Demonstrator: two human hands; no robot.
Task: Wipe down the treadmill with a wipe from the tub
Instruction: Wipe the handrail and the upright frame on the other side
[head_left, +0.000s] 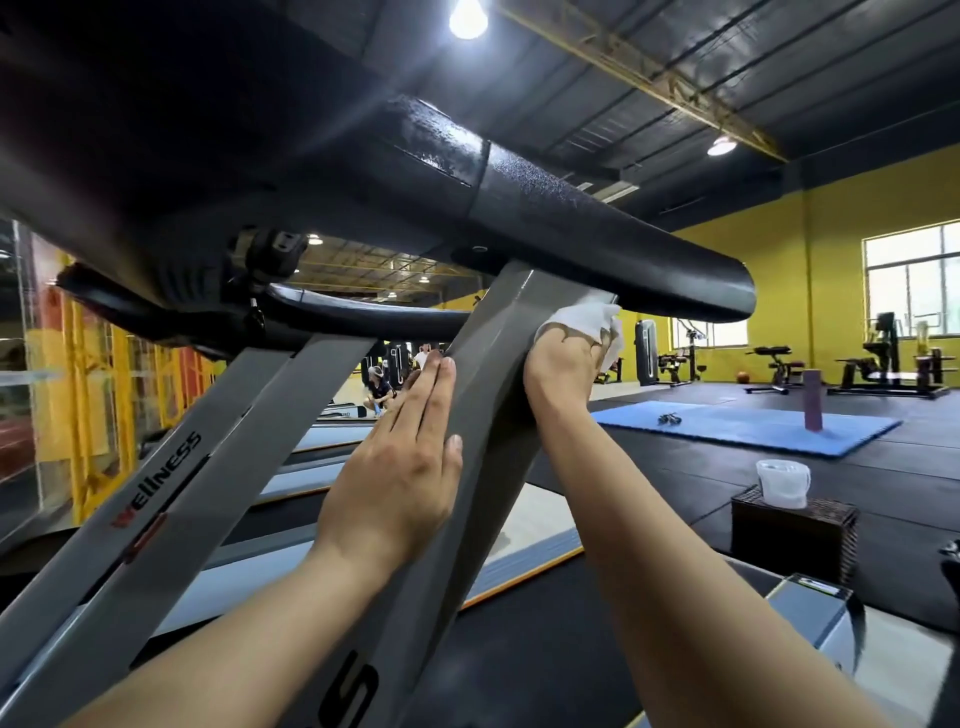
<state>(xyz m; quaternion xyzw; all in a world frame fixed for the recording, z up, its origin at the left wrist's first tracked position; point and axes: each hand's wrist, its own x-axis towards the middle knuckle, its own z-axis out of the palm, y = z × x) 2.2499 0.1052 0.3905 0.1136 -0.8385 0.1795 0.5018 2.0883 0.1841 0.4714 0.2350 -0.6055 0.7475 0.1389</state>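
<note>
I look up from low at the treadmill's grey right upright (488, 353), which rises to a black handrail (597, 244). My left hand (405, 462) lies flat against the upright's left face, fingers straight and together. My right hand (563, 364) grips a white wipe (587, 317) and presses it on the upright's right edge just under the handrail. The white wipe tub (783, 483) stands on a dark wicker box (795, 535) at the right, well apart from both hands.
A second grey upright (171, 467) with "Wellness" lettering slants at the left. The treadmill deck (545, 639) lies below. A blue mat (748, 423) and gym machines (883, 364) fill the far right. A person crouches in the distance (379, 395).
</note>
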